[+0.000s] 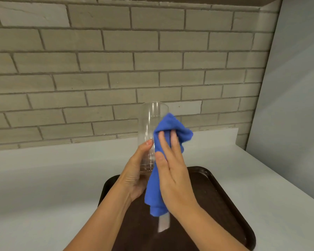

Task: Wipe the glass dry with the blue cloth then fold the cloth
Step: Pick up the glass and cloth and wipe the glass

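Above the brown tray (223, 192) on the pale counter (43, 178), head view | my left hand (134, 174) grips the upright glass (150, 127) near its base | my right hand (172, 176), fingers extended, presses the blue cloth (172, 127) flat against the glass's right side | cloth tail hangs below.

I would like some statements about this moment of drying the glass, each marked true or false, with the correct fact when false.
1. The left hand grips the tall clear drinking glass near its base. True.
2. The glass stands on the dark brown plastic tray. False: it is held up above the tray.
3. The right hand presses the blue microfibre cloth against the side of the glass. True.
4. The cloth lies folded on the pale grey counter. False: it is bunched, unfolded, in the right hand.
5. The wall behind is grey brick tile. True.
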